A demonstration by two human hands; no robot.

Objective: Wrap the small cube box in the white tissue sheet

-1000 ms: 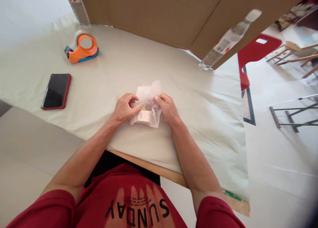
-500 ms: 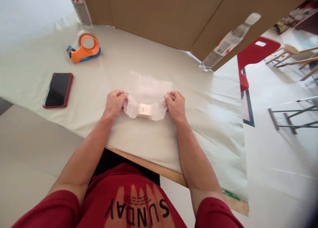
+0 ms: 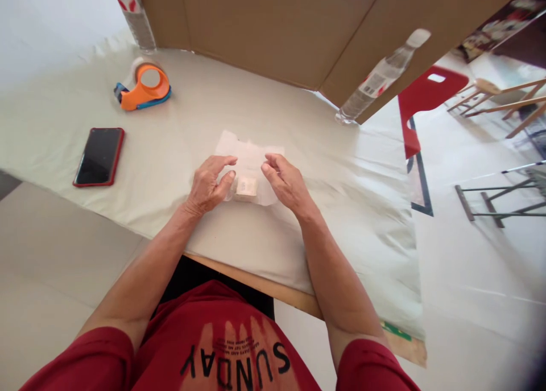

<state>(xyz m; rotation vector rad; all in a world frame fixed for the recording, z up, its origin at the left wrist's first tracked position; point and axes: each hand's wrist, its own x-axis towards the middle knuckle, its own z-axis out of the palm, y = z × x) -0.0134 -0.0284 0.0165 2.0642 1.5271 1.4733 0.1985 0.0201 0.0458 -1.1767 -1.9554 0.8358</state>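
A small pale box (image 3: 246, 187) rests on a sheet of thin translucent wrap (image 3: 247, 154) on the cloth-covered table. My left hand (image 3: 210, 182) is just left of the box, its thumb and fingers apart with nothing between them. On the other side my right hand (image 3: 285, 181) hovers over the right part of the wrap, fingers curved and apart, also holding nothing. Behind the box the wrap lies spread flat; its side parts are partly hidden under my hands.
An orange and blue tape dispenser (image 3: 145, 88) and a phone in a red case (image 3: 99, 157) lie at the left. A cardboard panel (image 3: 260, 27) stands at the back, with a water bottle (image 3: 379, 78) at its right and another bottle (image 3: 139, 24) at its left. A red stool (image 3: 426, 95) is beyond the right edge.
Both hands have let go of the wrap's side ends and come inward toward the box, their fingers opening. The wrap's raised sides have dropped lower.
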